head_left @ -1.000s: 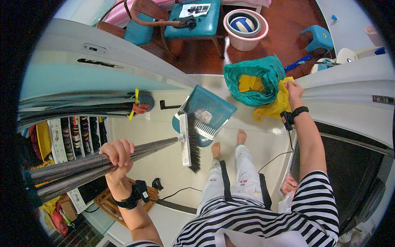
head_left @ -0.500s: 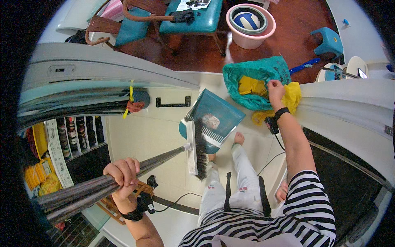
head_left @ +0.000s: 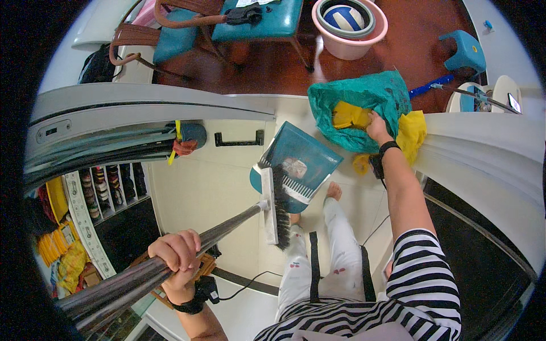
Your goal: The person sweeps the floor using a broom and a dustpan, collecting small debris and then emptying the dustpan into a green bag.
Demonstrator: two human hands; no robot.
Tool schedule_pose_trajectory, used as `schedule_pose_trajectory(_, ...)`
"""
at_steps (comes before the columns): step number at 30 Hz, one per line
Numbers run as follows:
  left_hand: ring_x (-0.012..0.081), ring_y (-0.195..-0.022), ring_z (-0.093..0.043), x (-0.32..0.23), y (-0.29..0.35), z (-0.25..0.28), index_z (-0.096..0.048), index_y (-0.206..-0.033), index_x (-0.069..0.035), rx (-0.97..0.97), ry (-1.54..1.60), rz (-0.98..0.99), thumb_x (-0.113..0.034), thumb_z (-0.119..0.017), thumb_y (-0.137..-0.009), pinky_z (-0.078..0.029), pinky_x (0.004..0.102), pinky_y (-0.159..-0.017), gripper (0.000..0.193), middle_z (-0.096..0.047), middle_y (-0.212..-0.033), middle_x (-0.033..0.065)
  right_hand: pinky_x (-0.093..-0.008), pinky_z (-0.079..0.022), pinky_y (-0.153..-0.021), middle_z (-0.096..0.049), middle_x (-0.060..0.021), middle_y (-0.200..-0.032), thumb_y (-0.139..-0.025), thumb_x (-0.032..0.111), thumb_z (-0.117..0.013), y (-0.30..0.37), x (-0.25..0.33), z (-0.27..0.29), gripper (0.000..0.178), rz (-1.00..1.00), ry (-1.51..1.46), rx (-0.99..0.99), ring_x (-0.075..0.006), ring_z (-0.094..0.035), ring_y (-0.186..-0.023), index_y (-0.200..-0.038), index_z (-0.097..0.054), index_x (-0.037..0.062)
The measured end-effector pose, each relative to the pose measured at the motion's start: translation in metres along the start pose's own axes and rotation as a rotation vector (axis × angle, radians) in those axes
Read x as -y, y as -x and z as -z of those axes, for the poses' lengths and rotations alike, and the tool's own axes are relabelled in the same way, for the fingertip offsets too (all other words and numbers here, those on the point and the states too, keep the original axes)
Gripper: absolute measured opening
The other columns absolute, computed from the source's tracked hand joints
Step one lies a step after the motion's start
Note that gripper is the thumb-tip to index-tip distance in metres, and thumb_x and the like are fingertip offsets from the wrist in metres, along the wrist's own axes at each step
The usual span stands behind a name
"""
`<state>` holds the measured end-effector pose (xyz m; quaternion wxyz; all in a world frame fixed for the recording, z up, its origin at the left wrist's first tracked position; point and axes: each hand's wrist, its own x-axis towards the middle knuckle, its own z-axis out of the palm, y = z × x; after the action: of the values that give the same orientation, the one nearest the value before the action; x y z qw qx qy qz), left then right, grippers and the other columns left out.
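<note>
My left hand (head_left: 177, 253) is wrapped round two long grey poles held side by side. One pole runs to a broom (head_left: 269, 204) with a white head and dark bristles. The bristles lie by the comb-toothed edge of a teal dustpan (head_left: 318, 153) on the floor, which has a pale clump of debris (head_left: 294, 167) in it. My right hand (head_left: 377, 128) reaches into the mouth of a green plastic bag (head_left: 327, 94), fingers curled by the yellow plastic (head_left: 350, 115) inside. The fingertips are partly hidden, so what they pinch cannot be made out.
More yellow plastic (head_left: 410, 133) lies beside the bag. Past the doorway stand a pink tub (head_left: 348, 48) with a volleyball (head_left: 344, 18) in it, a blue stool (head_left: 465, 52) and teal-seated chairs (head_left: 261, 25). A glass door (head_left: 102, 139) and shelves are on the left. Cables cross the floor.
My right hand has moved lower and deeper into the green bag's mouth, toward the yellow plastic. The left hand keeps its grip on the poles, and the view has shifted slightly.
</note>
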<state>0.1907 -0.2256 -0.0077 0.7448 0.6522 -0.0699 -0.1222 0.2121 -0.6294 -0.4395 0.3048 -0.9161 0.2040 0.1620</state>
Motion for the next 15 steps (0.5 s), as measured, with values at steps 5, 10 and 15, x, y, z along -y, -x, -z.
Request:
schedule_pose_trajectory(5, 0.0097, -0.046, -0.039, -0.003, -0.005, 0.003, -0.036, -0.057, -0.015, 0.119, -0.019, 0.063, 0.01, -0.055, -0.058, -0.034, 0.0261, -0.055, 0.031, -0.042, -0.05, -0.0057, -0.0324, -0.04, -0.086, -0.039, -0.0155, -0.126, -0.069, -0.011, -0.039, 0.009, 0.001, 0.011, 0.051, -0.135, -0.31, 0.128, -0.0253, -0.042, -0.113, -0.118, -0.044, 0.0018)
schedule_pose_trajectory(10, 0.0117, -0.047, -0.039, -0.006, -0.005, 0.004, -0.035, -0.056, -0.014, 0.224, 0.017, 0.057, 0.013, -0.053, -0.053, -0.036, 0.0286, -0.057, 0.033, -0.042, -0.051, -0.0034, -0.0279, -0.047, -0.058, -0.061, -0.0115, -0.074, -0.076, 0.01, -0.055, 0.041, 0.01, 0.024, 0.022, -0.231, -0.667, -0.144, -0.018, -0.061, -0.066, -0.095, -0.057, -0.0003)
schedule_pose_trajectory(15, 0.0137, -0.052, -0.04, -0.004, -0.018, 0.007, -0.036, -0.058, -0.01, 0.448, 0.048, 0.01, 0.013, -0.051, -0.059, -0.039, 0.0307, -0.06, 0.027, -0.042, -0.055, -0.0011, -0.0258, -0.046, -0.061, -0.061, -0.0077, -0.08, -0.076, 0.015, -0.056, 0.11, 0.074, 0.058, 0.022, 0.024, -0.767, -0.148, -0.0144, -0.058, -0.069, -0.094, -0.059, 0.002)
